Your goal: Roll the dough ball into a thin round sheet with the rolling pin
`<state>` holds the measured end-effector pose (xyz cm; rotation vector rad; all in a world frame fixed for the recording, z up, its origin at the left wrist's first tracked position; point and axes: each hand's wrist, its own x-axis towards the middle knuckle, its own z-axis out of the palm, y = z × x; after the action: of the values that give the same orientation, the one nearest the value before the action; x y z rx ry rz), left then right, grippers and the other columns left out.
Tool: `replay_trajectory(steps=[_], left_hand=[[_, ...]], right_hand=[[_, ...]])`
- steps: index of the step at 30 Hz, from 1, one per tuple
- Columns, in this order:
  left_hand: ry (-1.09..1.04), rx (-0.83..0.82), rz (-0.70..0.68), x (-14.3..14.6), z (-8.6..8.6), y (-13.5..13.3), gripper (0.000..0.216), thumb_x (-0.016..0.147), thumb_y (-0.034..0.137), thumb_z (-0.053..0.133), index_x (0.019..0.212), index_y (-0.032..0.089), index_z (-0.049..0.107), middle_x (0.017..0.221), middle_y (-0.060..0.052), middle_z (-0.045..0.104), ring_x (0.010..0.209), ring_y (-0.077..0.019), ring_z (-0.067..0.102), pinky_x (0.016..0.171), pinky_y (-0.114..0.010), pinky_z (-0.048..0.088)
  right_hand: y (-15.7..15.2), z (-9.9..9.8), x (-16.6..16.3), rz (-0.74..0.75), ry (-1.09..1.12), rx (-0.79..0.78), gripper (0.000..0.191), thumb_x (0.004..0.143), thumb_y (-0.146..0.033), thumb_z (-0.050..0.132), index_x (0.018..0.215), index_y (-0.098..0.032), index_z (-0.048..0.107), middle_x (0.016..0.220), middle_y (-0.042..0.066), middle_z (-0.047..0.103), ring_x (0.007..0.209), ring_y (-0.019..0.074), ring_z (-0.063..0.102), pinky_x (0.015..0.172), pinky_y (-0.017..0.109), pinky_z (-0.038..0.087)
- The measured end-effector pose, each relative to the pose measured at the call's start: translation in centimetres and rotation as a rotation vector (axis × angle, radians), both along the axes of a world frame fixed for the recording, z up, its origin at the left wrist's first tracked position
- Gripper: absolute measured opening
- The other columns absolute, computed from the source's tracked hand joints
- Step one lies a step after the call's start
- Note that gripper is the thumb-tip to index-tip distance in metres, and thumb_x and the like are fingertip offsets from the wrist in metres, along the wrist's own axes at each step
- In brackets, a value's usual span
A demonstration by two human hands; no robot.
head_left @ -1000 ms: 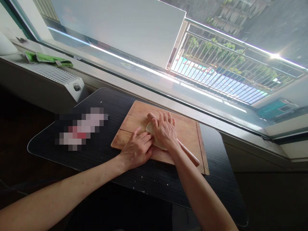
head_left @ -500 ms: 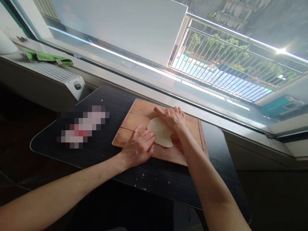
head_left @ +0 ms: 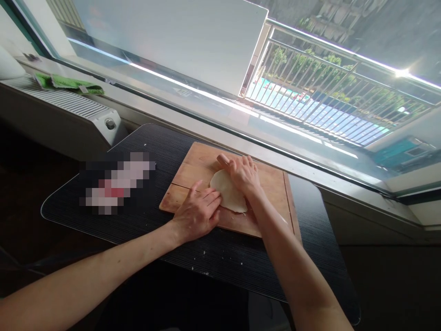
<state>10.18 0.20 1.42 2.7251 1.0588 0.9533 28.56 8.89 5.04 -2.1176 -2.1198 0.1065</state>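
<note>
A wooden rolling pin [head_left: 223, 160] lies slantwise over the far side of a flat, pale sheet of dough [head_left: 229, 193]. My right hand [head_left: 244, 174] is closed over the pin and hides most of its length. Resting palm down at the near left, my left hand [head_left: 198, 212] has its fingers stretched out, their tips touching the left edge of the dough. The dough is roughly round, with an uneven near edge. Beneath it is a wooden cutting board [head_left: 186, 166], with a few dough crumbs beside the sheet.
The board stands on a dark table [head_left: 165, 138] with rounded corners. A blurred-out pinkish item [head_left: 127, 177] lies on the table's left. White crumbs dot the front edge. Behind are a window sill, a radiator [head_left: 82, 105] and a green cloth [head_left: 76, 84].
My right hand and the rolling pin have shifted slightly left and toward me over the dough. My left hand has stayed nearly in place.
</note>
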Motion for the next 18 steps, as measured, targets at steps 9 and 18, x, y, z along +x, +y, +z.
replay_trajectory(steps=[9, 18], left_hand=[[0.009, 0.021, -0.002, -0.1, -0.1, 0.1, 0.031, 0.092, 0.022, 0.048, 0.116, 0.016, 0.067, 0.122, -0.011, 0.07, 0.116, -0.0257, 0.061, 0.117, -0.056, 0.024], [-0.002, -0.021, 0.019, -0.1, 0.2, -0.3, 0.029, 0.091, 0.026, 0.049, 0.112, 0.018, 0.067, 0.118, -0.011, 0.067, 0.113, -0.0252, 0.06, 0.115, -0.054, 0.028]], right_hand=[[0.4, 0.9, 0.0, -0.143, 0.038, -0.068, 0.049, 0.103, -0.038, 0.021, 0.13, -0.018, 0.057, 0.144, 0.016, 0.05, 0.143, 0.0308, 0.033, 0.114, 0.049, 0.028], [2.2, 0.3, 1.8, -0.177, -0.017, 0.161, 0.05, 0.102, -0.038, 0.024, 0.125, -0.011, 0.06, 0.148, 0.018, 0.046, 0.142, 0.0319, 0.032, 0.114, 0.055, 0.021]])
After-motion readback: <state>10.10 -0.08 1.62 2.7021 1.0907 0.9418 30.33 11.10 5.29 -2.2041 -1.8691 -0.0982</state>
